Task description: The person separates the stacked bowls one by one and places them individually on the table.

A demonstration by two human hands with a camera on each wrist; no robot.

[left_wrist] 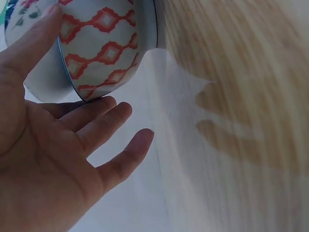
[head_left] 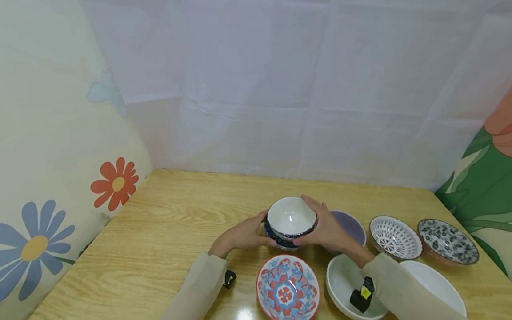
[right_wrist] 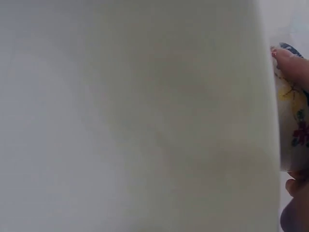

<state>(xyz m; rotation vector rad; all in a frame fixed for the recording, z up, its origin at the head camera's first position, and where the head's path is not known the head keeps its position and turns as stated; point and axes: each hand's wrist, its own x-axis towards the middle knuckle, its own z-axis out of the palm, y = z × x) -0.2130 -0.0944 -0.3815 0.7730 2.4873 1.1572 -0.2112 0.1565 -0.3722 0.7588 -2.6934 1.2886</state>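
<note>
A white-lined bowl with a dark blue rim and flowers outside sits on top of a red-patterned bowl. My right hand grips the flowered bowl, thumb at its near side and fingers up at the far rim. On the other side, my left hand holds around the stack at the lower bowl's rim, thumb in front and fingers behind. In the left wrist view the lower bowl stands close to the wooden table. A large pale surface fills most of the right wrist view and hides much of that hand.
A red-and-blue patterned bowl lies nearest me. To the right are a purple bowl, a deep white bowl under my right forearm, two black-and-white patterned bowls and another white bowl. A white cloth hangs behind the table.
</note>
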